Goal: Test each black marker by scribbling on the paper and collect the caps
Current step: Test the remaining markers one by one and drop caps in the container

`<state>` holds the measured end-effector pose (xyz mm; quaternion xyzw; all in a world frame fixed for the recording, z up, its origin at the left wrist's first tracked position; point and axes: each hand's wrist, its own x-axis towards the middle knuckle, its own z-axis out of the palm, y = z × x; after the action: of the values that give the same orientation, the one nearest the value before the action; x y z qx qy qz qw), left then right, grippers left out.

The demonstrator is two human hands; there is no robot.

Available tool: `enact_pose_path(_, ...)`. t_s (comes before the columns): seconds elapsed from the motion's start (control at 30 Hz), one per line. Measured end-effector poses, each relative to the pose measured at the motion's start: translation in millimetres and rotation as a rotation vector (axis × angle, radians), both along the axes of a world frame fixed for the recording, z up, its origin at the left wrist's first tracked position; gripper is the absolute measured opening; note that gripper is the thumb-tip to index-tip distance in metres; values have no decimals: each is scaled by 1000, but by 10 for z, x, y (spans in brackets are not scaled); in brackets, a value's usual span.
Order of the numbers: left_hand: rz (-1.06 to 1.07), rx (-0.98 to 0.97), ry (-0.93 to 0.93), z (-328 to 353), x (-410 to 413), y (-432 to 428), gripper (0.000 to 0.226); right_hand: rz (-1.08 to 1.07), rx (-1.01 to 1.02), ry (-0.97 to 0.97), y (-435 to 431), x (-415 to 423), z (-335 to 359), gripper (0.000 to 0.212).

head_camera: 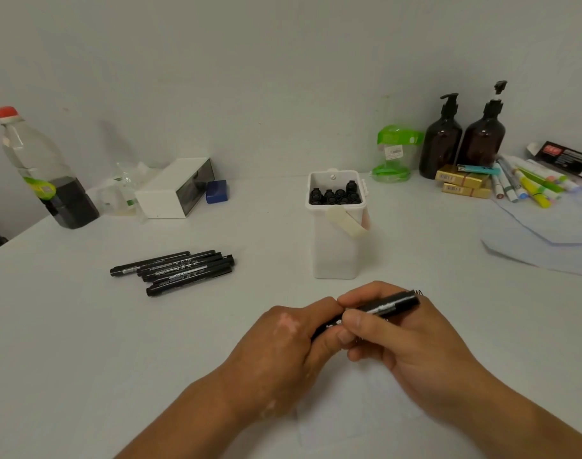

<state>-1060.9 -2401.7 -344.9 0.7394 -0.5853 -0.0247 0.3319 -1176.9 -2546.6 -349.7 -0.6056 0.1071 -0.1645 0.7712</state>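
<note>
Near centre, black marker [387, 306] held btwn both hands, lying slantwise, far-right end higher in view. Right hand [405, 342]: thumb and forefinger curled round mid-barrel, pinching it, w/ far-right end of barrel sticking out past those fingers. Left hand [283, 349]: fingers curled over near-left end, hiding it; cap on or off, can't tell. Fingertips of the 2 hands touching at the barrel.

Under hands, sheet of paper [359, 412], faint against white table [84, 326]; bit of black scribble [419, 292] showing just past marker's far end.

To the left, well apart from hands, bunch of five black markers [173, 271] lying side by side, touching. Just far of hands, upright white container [336, 256] w/ strap handle, holding black round-ended pieces [336, 195]; caps or marker ends, can't tell.

Far left: clear bottle [47, 173], red cap, dark liquid low down; white box [170, 193]; small blue box [216, 191] beside it. Far right: 2 amber pump bottles [440, 147], green-topped clear pack [394, 154], gold boxes [461, 180], heap of coloured markers [531, 187].
</note>
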Motion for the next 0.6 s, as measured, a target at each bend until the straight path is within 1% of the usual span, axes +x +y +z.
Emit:
enact_pose_path(0.03, 13, -6, -18, -7, 3, 4, 34, -3, 2, -6, -5, 0, -2, 31)
enact_pose_path(0.23, 15, -46, -37, -44, 20, -11, 16, -9, -8, 11, 3, 6, -25, 35)
enact_pose_path(0.27, 1, -52, -19, -55, 36, -8, 17, -25, -17, 19, 5, 16, -30, 34)
enact_pose_path(0.37, 41, 3, 61, -79, 139, 47, 38, -142, 16, 23, -50, 41, -55, 17)
enact_pose_path(0.4, 76, 27, 67, -90, 195, 78, 39, -180, 44, 25, -80, 38, -59, 13)
enact_pose_path(0.43, 109, 38, 72, -94, 252, 106, 34, -197, 53, 33, -108, 29, -61, 11)
enact_pose_path(0.5, 164, 56, 84, -91, 349, 152, 16, -168, 9, 66, -121, 2, -56, 18)
enact_pose_path(0.53, 183, 76, 73, -87, 381, 169, 15, -133, -35, 82, -110, -8, -51, 20)
enact_pose_path(0.6, 205, 137, 35, -98, 415, 189, 21, -68, -175, 127, -60, -10, -47, 19)
